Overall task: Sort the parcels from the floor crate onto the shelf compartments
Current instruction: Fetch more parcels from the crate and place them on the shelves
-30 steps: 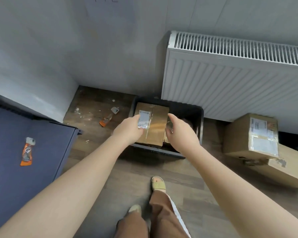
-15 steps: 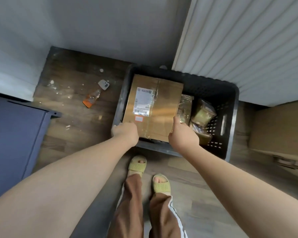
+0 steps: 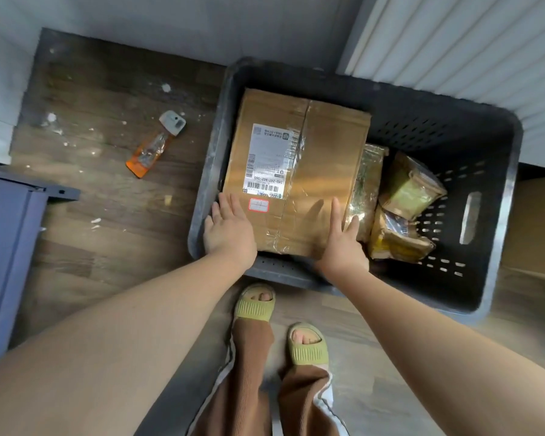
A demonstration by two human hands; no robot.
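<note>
Head view: open left hand (image 3: 228,229) and right hand (image 3: 342,243) flank the cardboard box (image 3: 312,171), at nine o'clock in the crate (image 3: 438,121); grip underneath, then lift level.

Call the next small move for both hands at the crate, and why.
Probably slide the fingers down both sides of the cardboard box and curl under to lift it. The left hand and right hand flank its near corners, open, gripping nothing; it lies in the crate beside smaller parcels.
</note>
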